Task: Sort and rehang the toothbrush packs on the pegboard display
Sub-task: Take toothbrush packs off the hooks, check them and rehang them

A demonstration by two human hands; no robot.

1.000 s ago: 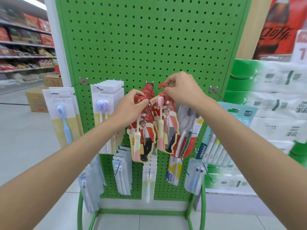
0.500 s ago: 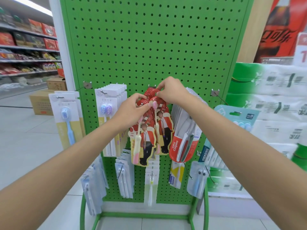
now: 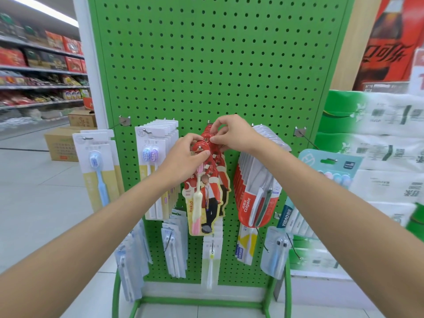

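The green pegboard (image 3: 206, 65) fills my view. The red toothbrush packs (image 3: 206, 198) hang in one bunch on its centre hook, between the white packs (image 3: 151, 143) and the Colgate packs (image 3: 250, 203). A second ago my right hand held one red pack out in front, apart from the rest; now that pack sits in the bunch and my hands have drawn close together. My right hand (image 3: 231, 134), fingers curled, pinches the tops of the packs behind. My left hand (image 3: 183, 159) pinches the round top of the front pack, thumb across its face (the hook's tip (image 3: 201, 147) shows just above it).
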